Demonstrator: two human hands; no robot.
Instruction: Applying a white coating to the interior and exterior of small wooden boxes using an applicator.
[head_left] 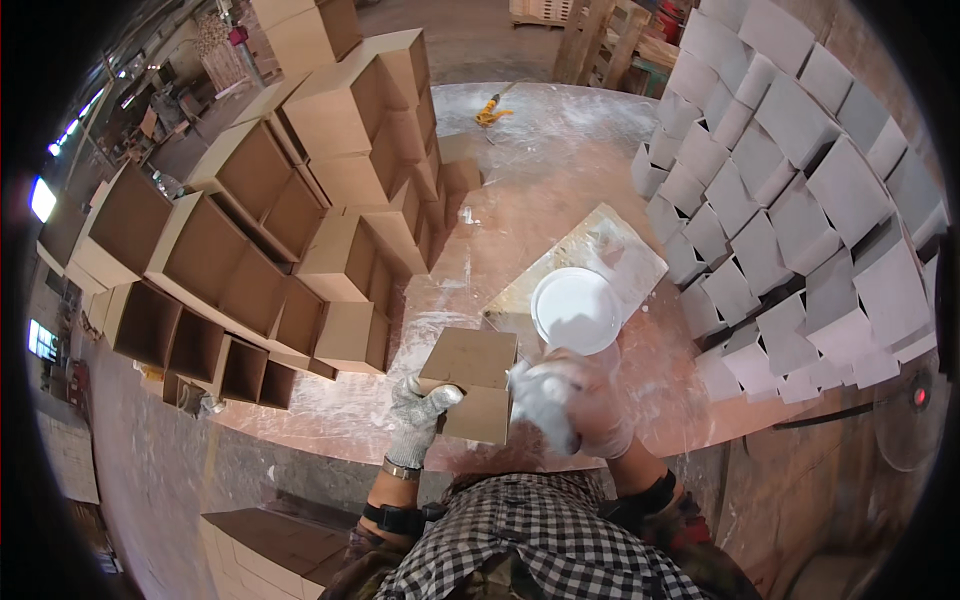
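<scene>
Okay, left hand [418, 412], in a grey knit glove, is clamped on the left edge of a small brown box panel [472, 383], thumb on top and fingers tucked under. The panel sits at the near edge of the dusty worktable [540, 190], just in front of the person's checked shirt, tilted a bit toward the camera. Right hand [575, 405], in a thin pale glove smeared white, is curled into a loose fist at the panel's right edge, touching it; something white seems bunched in the grip, maybe a rag or a brush, cannot tell which. Just beyond that hand stands a white bowl [576, 310] resting on a pale flat board [610, 245], likely holding paste or paint.

Judging from this, the work looks like coating or wiping the panel. To do it well: keep the left grip firm at the edge only, clear of the face being worked; move the right hand in even passes from the far side toward the body; reload from the bowl without dripping on the board.

Stacks of open brown boxes [250, 250] fill the left side, and rows of grey-white boxes [790, 200] stand on the right, both well apart from the hands.
</scene>
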